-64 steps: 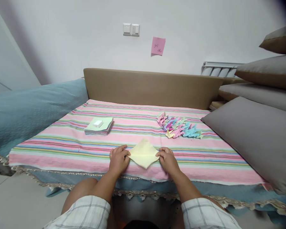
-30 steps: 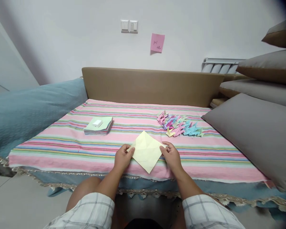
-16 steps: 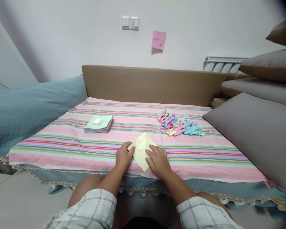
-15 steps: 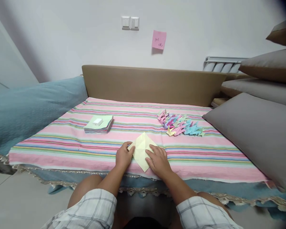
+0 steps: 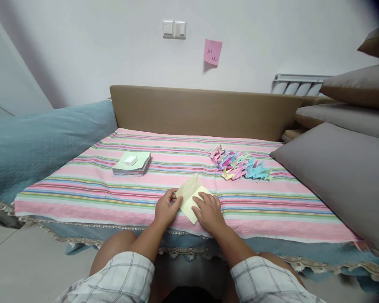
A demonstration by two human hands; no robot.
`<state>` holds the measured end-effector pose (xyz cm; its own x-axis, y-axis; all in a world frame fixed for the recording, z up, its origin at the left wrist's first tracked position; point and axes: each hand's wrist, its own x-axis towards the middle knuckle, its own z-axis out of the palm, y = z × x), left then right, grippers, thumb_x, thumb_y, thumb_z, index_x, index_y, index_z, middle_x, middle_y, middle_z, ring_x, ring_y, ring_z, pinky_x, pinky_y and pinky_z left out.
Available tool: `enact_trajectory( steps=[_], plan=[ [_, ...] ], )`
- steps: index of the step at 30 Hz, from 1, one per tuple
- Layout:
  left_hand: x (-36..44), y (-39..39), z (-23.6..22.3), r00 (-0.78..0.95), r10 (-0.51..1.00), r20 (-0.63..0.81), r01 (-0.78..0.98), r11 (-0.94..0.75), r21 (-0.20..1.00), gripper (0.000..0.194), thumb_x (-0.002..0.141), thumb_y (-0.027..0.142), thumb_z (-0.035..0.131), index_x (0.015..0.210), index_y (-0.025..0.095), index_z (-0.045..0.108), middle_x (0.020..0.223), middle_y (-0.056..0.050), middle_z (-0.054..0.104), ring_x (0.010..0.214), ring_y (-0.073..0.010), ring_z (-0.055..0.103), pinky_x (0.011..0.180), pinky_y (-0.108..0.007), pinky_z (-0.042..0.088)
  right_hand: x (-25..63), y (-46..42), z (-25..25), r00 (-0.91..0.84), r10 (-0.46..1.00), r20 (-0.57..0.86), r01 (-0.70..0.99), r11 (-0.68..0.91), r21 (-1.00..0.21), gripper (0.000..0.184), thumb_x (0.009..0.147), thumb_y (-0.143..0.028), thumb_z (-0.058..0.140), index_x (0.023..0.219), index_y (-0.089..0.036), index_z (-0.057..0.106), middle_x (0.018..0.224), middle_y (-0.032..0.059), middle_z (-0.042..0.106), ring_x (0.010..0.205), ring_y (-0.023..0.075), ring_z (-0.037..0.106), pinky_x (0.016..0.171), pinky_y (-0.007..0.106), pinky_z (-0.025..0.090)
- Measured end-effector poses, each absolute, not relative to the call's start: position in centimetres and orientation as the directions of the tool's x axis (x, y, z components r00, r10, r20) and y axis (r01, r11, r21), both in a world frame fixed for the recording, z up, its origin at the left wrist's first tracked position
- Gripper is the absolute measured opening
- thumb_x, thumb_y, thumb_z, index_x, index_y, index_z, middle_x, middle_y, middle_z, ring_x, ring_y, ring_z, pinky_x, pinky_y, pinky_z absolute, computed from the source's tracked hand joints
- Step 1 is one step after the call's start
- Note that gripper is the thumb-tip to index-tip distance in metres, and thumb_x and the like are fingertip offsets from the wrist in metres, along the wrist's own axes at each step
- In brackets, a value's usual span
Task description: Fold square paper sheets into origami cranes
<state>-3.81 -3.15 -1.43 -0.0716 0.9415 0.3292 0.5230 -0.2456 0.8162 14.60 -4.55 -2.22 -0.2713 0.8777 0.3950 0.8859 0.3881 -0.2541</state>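
A pale yellow square of origami paper (image 5: 188, 203) lies near the front edge of the striped cloth, turned like a diamond, with its left half raised along a crease. My left hand (image 5: 168, 206) pinches the raised left corner between thumb and fingers. On the right half, my right hand (image 5: 209, 211) rests with its fingers spread, pressing the sheet against the cloth; that corner is partly hidden under it. Beyond it to the right lies a cluster of folded paper cranes (image 5: 240, 164) in pink, purple, blue, green and yellow.
A stack of coloured paper squares (image 5: 139, 170) with a small white block (image 5: 130, 160) on top sits to the left. The striped cloth (image 5: 91, 185) covers the seat. Grey cushions (image 5: 337, 172) pile up at the right; a blue-covered armrest (image 5: 50, 139) bounds the left.
My left hand has lifted the paper's left corner and moved it slightly right, so the left half now tilts up. My right hand stays on the right half.
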Motion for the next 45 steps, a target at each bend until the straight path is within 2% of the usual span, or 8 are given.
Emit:
enact_trajectory(
  steps=[4, 9, 16, 20, 25, 35, 41, 45],
  plan=[
    [-3.7, -3.9, -0.6, 0.069, 0.934, 0.350, 0.649, -0.308, 0.696, 0.036, 0.076, 0.034, 0.055, 0.111, 0.022, 0.058, 0.088, -0.001, 0.068, 0.080, -0.0169, 0.060, 0.085, -0.035, 0.043, 14.7, -4.5, -2.3, -0.271, 0.883, 0.383, 0.879, 0.389, -0.276, 0.033, 0.087, -0.037, 0.050, 0.119, -0.028, 0.057, 0.125, 0.0066, 0.054, 0.114, 0.0229, 0.044, 0.100, 0.044, 0.023],
    [-3.5, -4.6, -0.6, 0.149, 0.927, 0.345, 0.738, -0.337, 0.585, 0.037, 0.074, 0.032, 0.060, 0.110, 0.025, 0.058, 0.100, -0.001, 0.069, 0.093, -0.0200, 0.061, 0.105, -0.049, 0.022, 14.7, -4.6, -2.2, -0.275, 0.886, 0.374, 0.872, 0.394, -0.291, 0.033, 0.088, -0.038, 0.048, 0.119, -0.028, 0.056, 0.126, 0.0060, 0.054, 0.115, 0.0223, 0.043, 0.101, 0.043, 0.021],
    [-4.1, -4.8, -1.0, 0.360, 0.855, 0.374, 0.761, -0.501, 0.412, 0.031, 0.065, 0.039, 0.073, 0.094, 0.029, 0.067, 0.109, -0.002, 0.067, 0.106, -0.0242, 0.054, 0.101, -0.050, 0.022, 14.9, -4.6, -1.8, -0.264, 0.908, 0.324, 0.884, 0.362, -0.297, 0.030, 0.087, -0.031, 0.047, 0.114, -0.025, 0.060, 0.117, 0.0082, 0.056, 0.113, 0.0229, 0.042, 0.101, 0.041, 0.020],
    [-4.0, -4.5, -1.4, 0.407, 0.814, 0.415, 0.760, -0.553, 0.341, 0.026, 0.071, 0.038, 0.069, 0.096, 0.029, 0.068, 0.111, -0.004, 0.066, 0.104, -0.0235, 0.054, 0.098, -0.048, 0.028, 14.9, -4.5, -1.7, -0.234, 0.916, 0.327, 0.896, 0.333, -0.293, 0.032, 0.084, -0.025, 0.049, 0.114, -0.023, 0.059, 0.118, 0.0089, 0.055, 0.117, 0.0243, 0.038, 0.102, 0.040, 0.019],
    [-3.1, -4.5, -1.9, 0.447, 0.759, 0.473, 0.760, -0.601, 0.246, 0.027, 0.081, 0.034, 0.059, 0.107, 0.027, 0.065, 0.112, -0.007, 0.066, 0.100, -0.0230, 0.054, 0.094, -0.047, 0.034, 14.9, -4.1, -1.6, -0.119, 0.939, 0.323, 0.907, 0.235, -0.349, 0.027, 0.083, -0.021, 0.047, 0.104, -0.022, 0.063, 0.107, 0.0092, 0.057, 0.107, 0.0240, 0.045, 0.096, 0.039, 0.026],
    [-3.1, -4.9, -1.3, 0.517, 0.731, 0.446, 0.706, -0.658, 0.261, 0.040, 0.078, 0.043, 0.060, 0.114, 0.025, 0.061, 0.116, -0.008, 0.063, 0.104, -0.0254, 0.051, 0.094, -0.047, 0.035, 15.3, -4.7, -1.1, -0.084, 0.905, 0.417, 0.865, 0.274, -0.421, 0.022, 0.087, -0.022, 0.044, 0.095, -0.025, 0.065, 0.104, 0.0043, 0.060, 0.098, 0.0202, 0.049, 0.091, 0.036, 0.028],
    [-3.0, -5.2, -1.1, 0.517, 0.736, 0.436, 0.706, -0.655, 0.268, 0.043, 0.076, 0.046, 0.061, 0.113, 0.023, 0.060, 0.116, -0.008, 0.063, 0.105, -0.0256, 0.050, 0.095, -0.046, 0.034, 15.1, -5.1, -1.2, -0.138, 0.888, 0.439, 0.849, 0.334, -0.408, 0.025, 0.085, -0.019, 0.047, 0.100, -0.027, 0.065, 0.103, 0.0030, 0.061, 0.100, 0.0193, 0.048, 0.095, 0.037, 0.024],
    [-3.0, -5.1, -1.3, 0.441, 0.785, 0.435, 0.728, -0.597, 0.337, 0.049, 0.071, 0.048, 0.065, 0.111, 0.021, 0.057, 0.107, -0.009, 0.062, 0.101, -0.0259, 0.051, 0.091, -0.044, 0.038, 14.9, -5.3, -1.3, -0.196, 0.876, 0.441, 0.852, 0.375, -0.365, 0.027, 0.086, -0.018, 0.047, 0.103, -0.029, 0.065, 0.104, 0.0022, 0.061, 0.100, 0.0182, 0.049, 0.098, 0.038, 0.022]
  ],
)
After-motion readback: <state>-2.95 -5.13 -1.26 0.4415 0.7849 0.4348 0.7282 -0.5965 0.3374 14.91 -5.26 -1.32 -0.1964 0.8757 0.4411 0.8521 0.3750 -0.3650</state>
